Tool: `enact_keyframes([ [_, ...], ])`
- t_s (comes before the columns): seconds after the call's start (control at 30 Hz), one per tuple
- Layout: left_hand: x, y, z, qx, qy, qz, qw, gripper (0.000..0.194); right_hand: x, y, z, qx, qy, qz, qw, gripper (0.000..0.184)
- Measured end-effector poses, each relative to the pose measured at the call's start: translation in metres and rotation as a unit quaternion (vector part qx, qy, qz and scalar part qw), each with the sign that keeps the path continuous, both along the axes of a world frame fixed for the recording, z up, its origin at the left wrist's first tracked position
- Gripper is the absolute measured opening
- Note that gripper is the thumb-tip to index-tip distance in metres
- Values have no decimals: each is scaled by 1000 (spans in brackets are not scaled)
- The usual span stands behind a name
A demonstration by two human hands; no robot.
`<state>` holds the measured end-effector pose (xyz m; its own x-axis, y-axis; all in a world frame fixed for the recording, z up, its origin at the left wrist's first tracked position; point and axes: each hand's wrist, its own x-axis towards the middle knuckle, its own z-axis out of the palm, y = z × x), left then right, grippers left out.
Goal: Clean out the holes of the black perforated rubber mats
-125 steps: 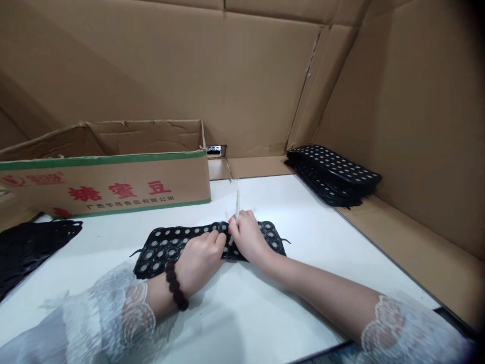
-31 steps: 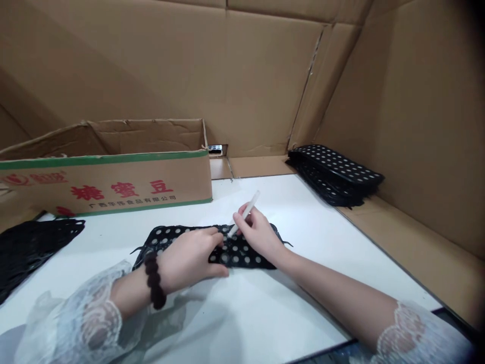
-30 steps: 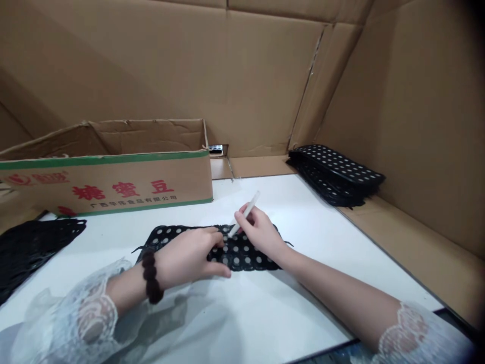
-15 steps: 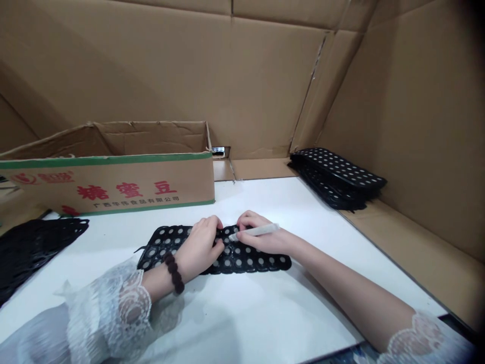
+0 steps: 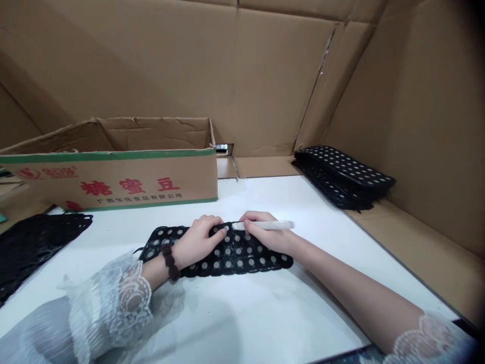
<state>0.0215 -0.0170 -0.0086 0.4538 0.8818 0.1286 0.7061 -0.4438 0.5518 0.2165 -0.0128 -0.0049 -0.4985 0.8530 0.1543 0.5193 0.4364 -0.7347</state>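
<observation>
Left hand (image 5: 199, 242) (beaded bracelet at the wrist, lace sleeve) lies palm-down with fingers curled onto the black perforated mat (image 5: 227, 255), pressing its far edge. The mat, flexible and dotted with round pale-centred holes, lies flat on the white surface (image 5: 265, 313) under both hands. Right hand (image 5: 265, 235) rests on the mat's right half, fingers closed on a slim white pen-like tool (image 5: 265, 225) lying level, tip pointing left beside the left fingertips.

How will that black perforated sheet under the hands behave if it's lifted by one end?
The black perforated sheet would probably droop: it looks thin, lies flat on the white table, and is mostly holes. Likely light for its size. The left hand pressing on it suggests it slides easily.
</observation>
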Motion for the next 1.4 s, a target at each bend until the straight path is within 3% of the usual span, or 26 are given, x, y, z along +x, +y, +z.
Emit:
enact_keyframes([
  [0.23, -2, 2, -3, -48, -47, 3, 998, 19, -4, -2, 2, 24, -13, -1, 1000, 21],
  [0.4, -1, 0, -1, -43, -76, -13, 996, 16, -10, -4, 0, 104, -82, -3, 991, 22],
  [0.67, -1, -4, -1, -1, -79, -28, 996, 14, -27, -6, -14, 277, -227, -45, 933, 15],
  [0.83, -3, -1, 0, 17, -54, -47, 997, 16, -29, 0, -17, 322, -254, -79, 909, 13],
  [0.93, -6, 4, -1, 19, -37, -56, 998, 17, -21, 5, -13, 291, -206, -55, 933, 14],
  [1.07, -9, 12, -4, 34, -12, -46, 998, 21, -6, 13, -9, 137, -63, 11, 988, 25],
  [1.2, -11, 15, -4, 29, -7, -56, 998, 23, -1, 13, -6, 63, -10, 23, 998, 27],
  [1.4, -12, 14, 0, 21, 17, -86, 996, 24, -6, 5, -2, 76, -44, -1, 996, 27],
])
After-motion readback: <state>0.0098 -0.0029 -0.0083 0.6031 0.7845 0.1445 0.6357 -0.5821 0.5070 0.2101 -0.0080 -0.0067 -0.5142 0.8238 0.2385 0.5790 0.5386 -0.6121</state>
